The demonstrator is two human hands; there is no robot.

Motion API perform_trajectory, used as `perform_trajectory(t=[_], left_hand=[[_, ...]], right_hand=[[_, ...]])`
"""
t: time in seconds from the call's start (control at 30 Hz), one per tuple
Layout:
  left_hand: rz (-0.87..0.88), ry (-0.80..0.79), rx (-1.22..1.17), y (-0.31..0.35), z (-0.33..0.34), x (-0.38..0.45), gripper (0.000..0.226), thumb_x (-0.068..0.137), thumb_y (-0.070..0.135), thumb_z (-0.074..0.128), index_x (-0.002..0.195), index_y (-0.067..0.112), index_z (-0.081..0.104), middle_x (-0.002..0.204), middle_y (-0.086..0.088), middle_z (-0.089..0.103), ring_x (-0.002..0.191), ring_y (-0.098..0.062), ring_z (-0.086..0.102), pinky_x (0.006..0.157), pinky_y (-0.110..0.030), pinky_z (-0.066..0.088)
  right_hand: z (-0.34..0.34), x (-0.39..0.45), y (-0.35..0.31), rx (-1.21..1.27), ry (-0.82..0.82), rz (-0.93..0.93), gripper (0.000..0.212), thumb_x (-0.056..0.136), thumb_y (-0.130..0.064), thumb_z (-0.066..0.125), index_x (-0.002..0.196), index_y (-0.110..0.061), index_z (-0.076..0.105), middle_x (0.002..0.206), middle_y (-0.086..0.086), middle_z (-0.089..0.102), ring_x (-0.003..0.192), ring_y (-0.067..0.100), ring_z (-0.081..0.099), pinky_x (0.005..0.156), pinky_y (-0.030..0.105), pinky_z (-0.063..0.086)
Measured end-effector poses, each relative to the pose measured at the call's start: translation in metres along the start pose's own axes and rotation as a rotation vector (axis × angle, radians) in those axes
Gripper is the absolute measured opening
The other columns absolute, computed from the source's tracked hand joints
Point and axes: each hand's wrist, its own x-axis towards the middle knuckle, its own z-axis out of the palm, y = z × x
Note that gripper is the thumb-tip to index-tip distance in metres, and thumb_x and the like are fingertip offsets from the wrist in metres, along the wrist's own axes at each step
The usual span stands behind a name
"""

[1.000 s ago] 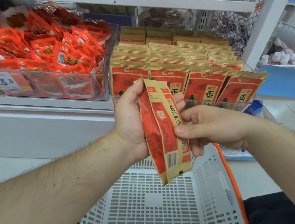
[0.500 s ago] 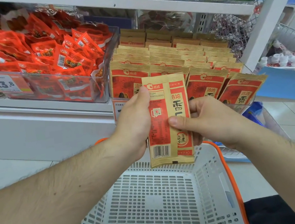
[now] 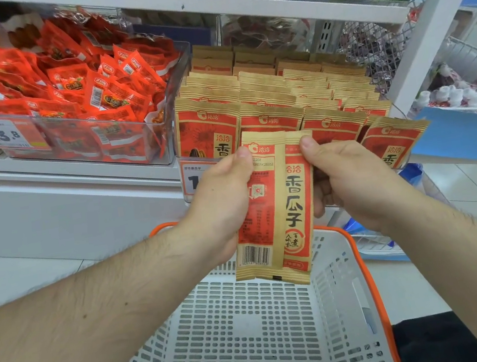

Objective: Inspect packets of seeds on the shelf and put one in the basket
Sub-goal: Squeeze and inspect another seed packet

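Note:
A red and gold seed packet (image 3: 276, 206) is held upright between both hands, its back with a barcode facing me. My left hand (image 3: 222, 204) grips its left edge with the thumb on the front. My right hand (image 3: 348, 179) pinches its upper right edge, thumb on top. The packet hangs over the far rim of a white plastic basket (image 3: 250, 335) with orange handles, which sits low in front of me. Rows of the same seed packets (image 3: 280, 91) stand in a clear bin on the shelf behind.
A clear bin of red snack packs (image 3: 76, 89) with a 23.8 price tag (image 3: 4, 134) sits on the shelf to the left. A white shelf board (image 3: 210, 7) runs above, and a white upright post (image 3: 423, 31) stands at right. Tiled floor lies below.
The packet has turned from edge-on to flat, its back toward me, and has risen slightly. My right thumb has moved up to the packet's top corner.

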Motion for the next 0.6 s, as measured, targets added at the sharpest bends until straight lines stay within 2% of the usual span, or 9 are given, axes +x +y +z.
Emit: perform_trajectory(t=[0.13, 0.27, 0.43, 0.6], left_hand=[[-0.027, 0.047, -0.047, 0.0036, -0.0017, 0.001, 0.034, 0.107, 0.036, 0.038, 0.107, 0.018, 0.067, 0.095, -0.008, 0.077, 0.087, -0.025, 0.075, 0.076, -0.044, 0.062], [-0.047, 0.061, -0.058, 0.0049, -0.0019, 0.0011, 0.035, 0.107, 0.037, 0.038, 0.11, 0.016, 0.067, 0.096, -0.01, 0.077, 0.088, -0.028, 0.075, 0.078, -0.049, 0.061], [-0.067, 0.076, -0.067, 0.005, -0.0025, 0.0013, 0.036, 0.107, 0.038, 0.038, 0.11, 0.016, 0.066, 0.095, -0.011, 0.077, 0.086, -0.028, 0.075, 0.077, -0.049, 0.061], [-0.072, 0.084, -0.068, 0.006, -0.004, 0.0015, 0.037, 0.107, 0.039, 0.037, 0.11, 0.016, 0.066, 0.095, -0.012, 0.077, 0.088, -0.031, 0.075, 0.081, -0.055, 0.059]], right_hand=[[0.0023, -0.0041, -0.0016, -0.045, -0.181, 0.054, 0.05, 0.083, -0.049, 0.05, 0.07, -0.007, 0.072, 0.066, 0.016, 0.07, 0.042, 0.022, 0.055, 0.045, 0.027, 0.048], [0.001, -0.003, 0.0018, -0.04, -0.209, 0.031, 0.048, 0.093, -0.041, 0.049, 0.067, -0.007, 0.071, 0.066, 0.018, 0.07, 0.041, 0.02, 0.056, 0.045, 0.025, 0.048], [-0.0045, -0.0029, 0.0007, -0.092, -0.306, 0.057, 0.047, 0.082, -0.048, 0.054, 0.07, -0.004, 0.07, 0.087, 0.039, 0.065, 0.038, 0.017, 0.053, 0.045, 0.025, 0.043], [-0.0053, -0.0042, 0.0014, -0.13, -0.373, 0.034, 0.037, 0.08, -0.042, 0.058, 0.057, -0.016, 0.071, 0.081, 0.038, 0.064, 0.037, 0.014, 0.054, 0.048, 0.026, 0.042]])
